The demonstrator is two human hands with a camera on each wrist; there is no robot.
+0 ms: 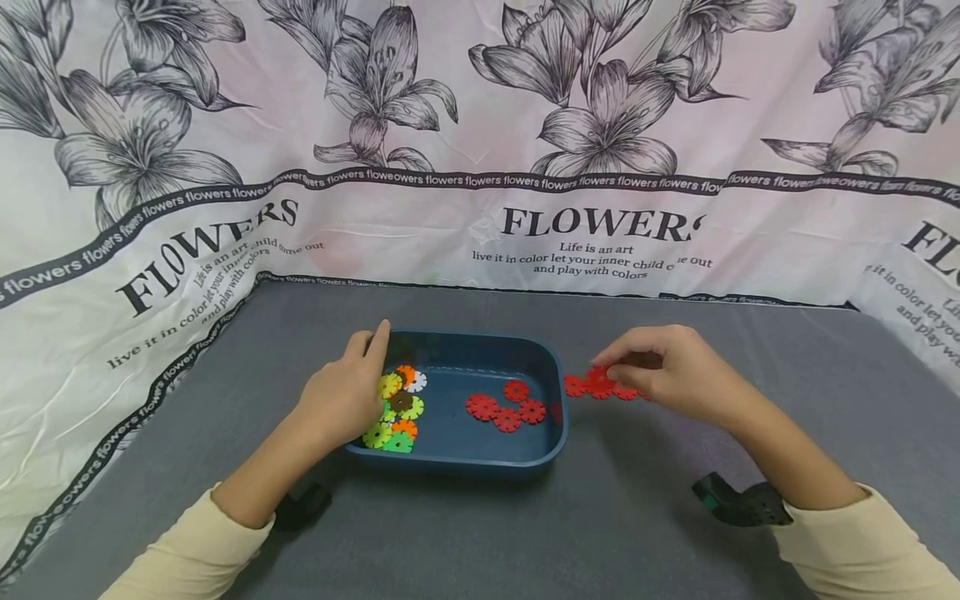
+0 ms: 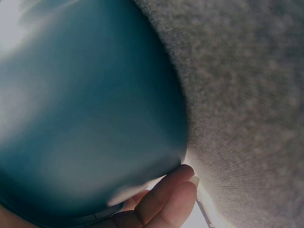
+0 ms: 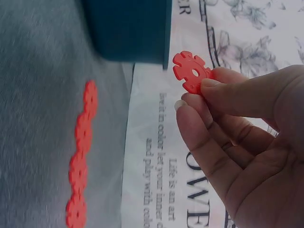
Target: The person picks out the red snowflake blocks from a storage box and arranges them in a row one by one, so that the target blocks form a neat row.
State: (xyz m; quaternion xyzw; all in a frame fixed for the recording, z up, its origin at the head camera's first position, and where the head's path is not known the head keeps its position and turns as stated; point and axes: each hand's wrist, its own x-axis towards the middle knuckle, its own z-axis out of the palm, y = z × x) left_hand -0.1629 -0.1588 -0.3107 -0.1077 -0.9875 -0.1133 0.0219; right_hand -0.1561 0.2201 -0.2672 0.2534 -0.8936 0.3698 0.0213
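Item in hand: one thin red plastic disc with a notched, flower-like rim and a central hole (image 3: pixel 185 70), pinched between the thumb and fingertips of the right hand (image 1: pixel 678 371) and raised above a row of matching red notched discs (image 3: pixel 78 168), which is laid just to the right of an open, dark blue, round-cornered plastic tray (image 1: pixel 450 464). The step in hand is judged to be the handling of red pieces, one at a time, between tray and row; the direction of travel cannot be told. If the row is being extended, a flat lowering at its end and a light release are called for; if the tray is being filled, a lift over its near wall. The grip of the left hand (image 1: pixel 341 400) is closed about the tray's left end, by which it is presumably steadied. Materials: the tray is smooth and faintly glossy, with a rounded rim; the table (image 1: pixel 510 533) is covered in matt grey with a grainy, cloth-like texture. Further contents: a loose group of red notched discs (image 1: pixel 507 419) is held toward the tray's right side; a mixed heap of yellow, orange, green, brown and white plastic pieces (image 1: pixel 397 408) is gathered at the left, one green piece being squarer in outline. Behind, a creased white fabric printed with black line-drawn flowers (image 1: pixel 420 250) is hung.
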